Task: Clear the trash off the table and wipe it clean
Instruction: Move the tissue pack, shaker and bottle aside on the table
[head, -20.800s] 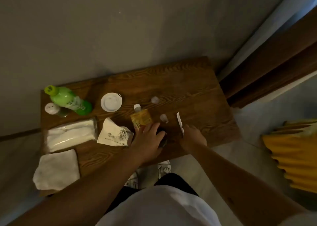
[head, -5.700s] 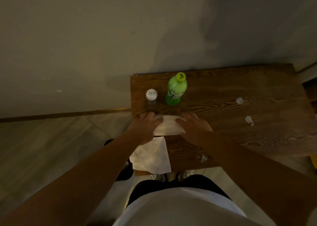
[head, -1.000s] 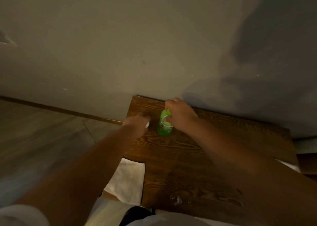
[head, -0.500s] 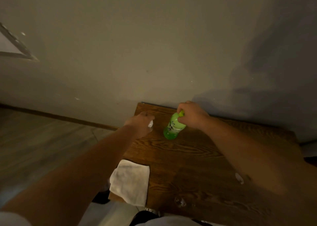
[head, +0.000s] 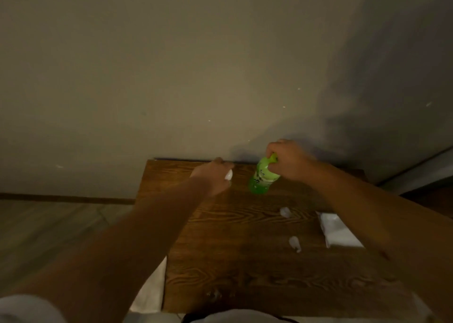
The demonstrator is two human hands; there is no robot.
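A green bottle [head: 261, 178] hangs tilted just above the back of the wooden table [head: 245, 261], near the wall. My right hand [head: 286, 159] grips it by the neck and cap. My left hand [head: 213, 175] is closed around a small white-capped shaker [head: 229, 175], of which only the cap shows. Two small white scraps lie on the wood, one [head: 285, 211] mid-table and one [head: 294, 243] nearer me. A white cloth [head: 152, 290] hangs over the table's left front edge, mostly hidden by my left arm.
A white tissue pack [head: 339, 232] lies at the table's right side, partly under my right forearm. A small clear object [head: 214, 294] sits by the front edge. The wall runs right behind the table; wooden floor lies to the left.
Both hands have lifted and shifted rightward along the back of the table, carrying the bottle and the shaker. The view has swung, bringing the scraps and tissue pack into sight.
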